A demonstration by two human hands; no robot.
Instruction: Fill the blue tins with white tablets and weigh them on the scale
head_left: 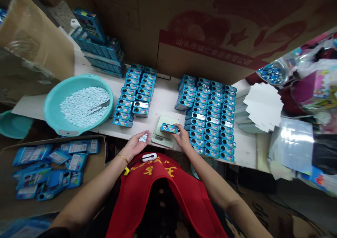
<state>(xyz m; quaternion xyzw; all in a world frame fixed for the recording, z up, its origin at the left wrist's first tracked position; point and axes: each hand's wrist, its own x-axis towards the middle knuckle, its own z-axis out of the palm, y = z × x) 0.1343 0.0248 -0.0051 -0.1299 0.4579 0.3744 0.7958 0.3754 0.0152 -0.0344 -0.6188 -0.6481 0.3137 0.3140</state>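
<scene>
My left hand (137, 143) is cupped palm up at the table's front edge and holds a small heap of pale blue candies (143, 137). My right hand (181, 136) grips a small blue tin (169, 128) that rests on a pale green scale (164, 132). To the left stands a teal basin (55, 115) full of the same pale candies (79, 106), with a metal scoop (98, 106) lying in it. Rows of blue tins (135, 94) lie left of the scale, and more blue tins (210, 115) lie to its right.
A cardboard box (7, 181) at lower left holds several flat blue packets. A stack of blue boxes (101, 51) sits at the back left. White card sheets (260, 106) lie at the right, beside plastic bags (292, 143). Cardboard walls (210, 27) rise behind.
</scene>
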